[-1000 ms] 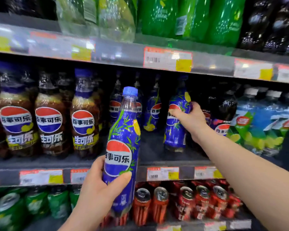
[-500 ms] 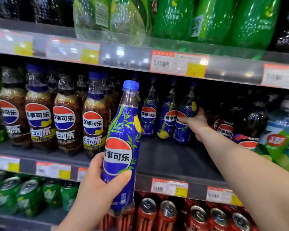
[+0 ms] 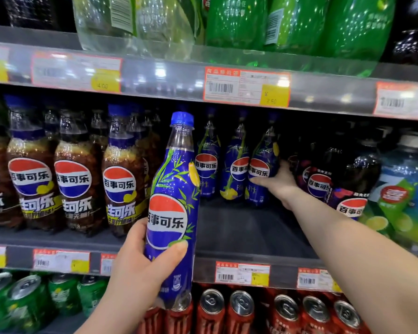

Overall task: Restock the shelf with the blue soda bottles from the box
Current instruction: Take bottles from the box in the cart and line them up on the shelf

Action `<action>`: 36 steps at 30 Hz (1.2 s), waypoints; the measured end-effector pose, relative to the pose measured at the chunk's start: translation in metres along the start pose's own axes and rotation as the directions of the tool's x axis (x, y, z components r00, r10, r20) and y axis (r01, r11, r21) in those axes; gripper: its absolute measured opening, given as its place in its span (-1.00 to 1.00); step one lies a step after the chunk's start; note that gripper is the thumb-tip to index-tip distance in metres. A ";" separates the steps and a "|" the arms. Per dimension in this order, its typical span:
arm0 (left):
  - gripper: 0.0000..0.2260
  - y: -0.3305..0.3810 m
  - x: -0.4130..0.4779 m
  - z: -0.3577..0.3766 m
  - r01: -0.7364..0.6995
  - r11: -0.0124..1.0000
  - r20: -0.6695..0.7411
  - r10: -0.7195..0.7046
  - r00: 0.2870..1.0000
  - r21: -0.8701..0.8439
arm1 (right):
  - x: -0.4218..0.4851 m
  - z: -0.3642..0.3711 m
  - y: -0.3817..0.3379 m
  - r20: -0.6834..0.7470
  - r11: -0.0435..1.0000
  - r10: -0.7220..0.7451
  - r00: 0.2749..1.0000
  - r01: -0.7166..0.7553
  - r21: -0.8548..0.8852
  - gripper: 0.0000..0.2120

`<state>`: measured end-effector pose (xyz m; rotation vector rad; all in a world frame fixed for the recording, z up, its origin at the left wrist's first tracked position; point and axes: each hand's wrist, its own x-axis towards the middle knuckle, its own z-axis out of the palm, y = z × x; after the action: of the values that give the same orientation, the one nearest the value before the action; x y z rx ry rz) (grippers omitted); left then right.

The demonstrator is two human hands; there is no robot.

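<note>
Two hands at a drinks shelf [image 3: 251, 227], each gripping a blue soda bottle.

The left hand [image 3: 140, 268] is raised in front of the shelf edge, fingers [image 3: 171, 251] wrapped round the lower body of an upright blue bottle [image 3: 173, 206] with a blue cap, thumb pressed under its red, white and blue logo reading 百事可乐. The right arm stretches deep into the shelf, the right hand [image 3: 278, 182] closed on the back bottle [image 3: 263, 165], which stands at the right end of a row of matching blue bottles [image 3: 223, 169]. Brown cola bottles [image 3: 75, 184] carrying the same logo stand to the left. A price tag [image 3: 246, 86] on the rail above reads 2.80; another shows 4.00.
</note>
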<state>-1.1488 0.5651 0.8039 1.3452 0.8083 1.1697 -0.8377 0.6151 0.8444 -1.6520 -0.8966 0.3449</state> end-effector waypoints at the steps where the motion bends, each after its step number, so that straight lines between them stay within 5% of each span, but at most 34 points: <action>1: -0.50 0.000 0.001 0.000 0.001 1.000 0.006 -0.001 1.000 -0.003 | 0.001 -0.001 0.000 0.021 1.000 0.005 1.000 -0.005 0.017 -0.19; 18: -0.51 0.001 0.024 0.013 -0.003 1.000 0.045 0.004 0.999 -0.023 | 0.008 0.004 0.012 -0.021 0.998 0.034 0.999 -0.035 -0.055 -0.27; 23: -0.47 0.004 0.053 0.019 -0.050 0.998 0.022 0.049 0.999 0.047 | 0.002 0.003 0.010 -0.201 0.988 -0.017 0.979 -0.014 -0.154 -0.18; 32: -0.39 -0.005 0.117 0.035 -0.034 0.991 -0.043 0.040 0.998 0.133 | -0.034 0.007 0.008 -0.132 0.971 -0.205 0.970 0.185 -0.150 -0.17; 36: -0.37 -0.013 0.128 0.037 -0.005 0.990 -0.082 0.016 0.997 0.142 | -0.053 0.008 -0.003 -0.103 0.941 -0.295 0.950 0.271 -0.202 -0.38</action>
<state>-1.0763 0.6764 0.8189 1.4257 0.9599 1.2010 -0.8791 0.5831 0.8324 -1.6638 -1.0751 -0.0490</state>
